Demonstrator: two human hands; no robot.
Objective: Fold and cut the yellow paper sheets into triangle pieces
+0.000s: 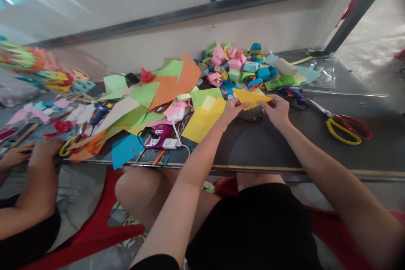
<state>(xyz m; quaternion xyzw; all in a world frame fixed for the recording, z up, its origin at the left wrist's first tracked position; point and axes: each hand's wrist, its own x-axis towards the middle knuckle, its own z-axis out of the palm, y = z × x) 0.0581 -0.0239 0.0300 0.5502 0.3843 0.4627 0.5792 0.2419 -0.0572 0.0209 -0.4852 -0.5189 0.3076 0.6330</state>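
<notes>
A folded sheet of yellow paper, roughly triangular, is held up over the dark table between my two hands. My left hand pinches its left corner, and my right hand pinches the right one. Just left of my left hand lie flat yellow paper and green paper. Behind the held paper rises a pile of small folded paper pieces in pink, blue and green. Scissors with red and yellow handles rest to the right, near a blue glue gun.
A purple power strip with white plugs sits near the front edge. Orange paper and green sheets cover the middle left. At far left, a co-worker's hands are beside another pair of scissors. A metal rail crosses behind.
</notes>
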